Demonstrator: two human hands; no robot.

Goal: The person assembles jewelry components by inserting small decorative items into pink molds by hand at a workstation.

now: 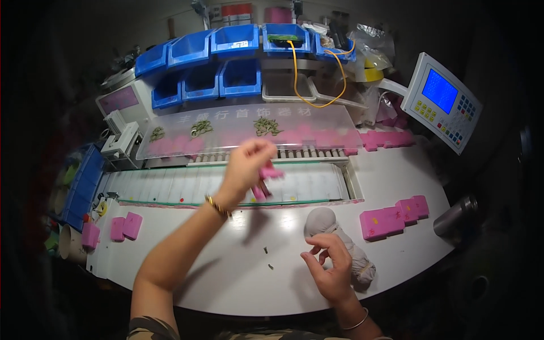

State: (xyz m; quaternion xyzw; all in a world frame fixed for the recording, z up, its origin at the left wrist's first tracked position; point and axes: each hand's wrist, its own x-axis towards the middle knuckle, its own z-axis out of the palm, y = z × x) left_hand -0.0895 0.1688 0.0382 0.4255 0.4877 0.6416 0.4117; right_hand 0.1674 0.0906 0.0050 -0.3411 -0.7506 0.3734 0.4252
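My left hand (247, 167) is raised over the middle of the bench, its fingers closed round a pink block (272, 172) blurred by motion. A darker reddish-brown part shows below the fingers; I cannot make out what it is. Lower right, my right hand (331, 266) hovers beside a grey cloth bundle (323, 220), fingers curved, with a gap between thumb and forefinger and nothing visible in it. Two small dark-green bits (265, 250) lie on the white table (238, 283) between the hands. Small piles of green pieces (266, 126) rest on a translucent sheet (226, 144) beyond.
A conveyor with pale plates (170, 184) crosses behind my left hand. Pink blocks stand at right (382, 222) and left (133, 225). Blue bins (235, 38) line the back, with an orange cable (344, 79) hanging down. A control panel (442, 102) and metal cup (456, 215) are at right.
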